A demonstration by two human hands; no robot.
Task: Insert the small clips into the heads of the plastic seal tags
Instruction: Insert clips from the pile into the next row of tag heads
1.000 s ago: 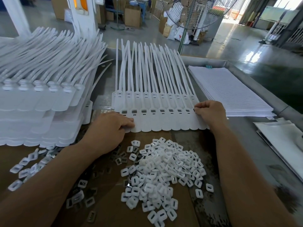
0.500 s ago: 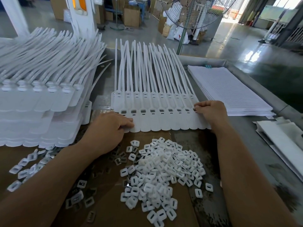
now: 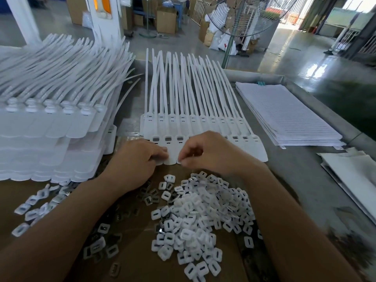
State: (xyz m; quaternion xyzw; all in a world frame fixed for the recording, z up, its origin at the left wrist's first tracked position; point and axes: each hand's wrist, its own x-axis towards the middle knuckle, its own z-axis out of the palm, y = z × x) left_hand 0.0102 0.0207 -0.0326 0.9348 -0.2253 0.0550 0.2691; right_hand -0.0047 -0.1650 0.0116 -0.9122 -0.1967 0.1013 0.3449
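Your left hand (image 3: 138, 163) and right hand (image 3: 207, 153) sat close together at the near edge of the tags (image 3: 195, 127), fingers curled and pinching the flaps. I could not tell whether either held a clip. The tags ran lengthwise away from you, their open heads just beyond your knuckles. The clips (image 3: 199, 216) lay piled between your forearms, nearer the right. A tall stack (image 3: 50, 129) crowded the left, and paper (image 3: 284, 115) lay apart on the right.

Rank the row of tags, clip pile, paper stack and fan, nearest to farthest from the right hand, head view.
1. Row of tags: touched by the right hand.
2. Clip pile: just below it.
3. Paper stack: to the right.
4. Fan: far behind.
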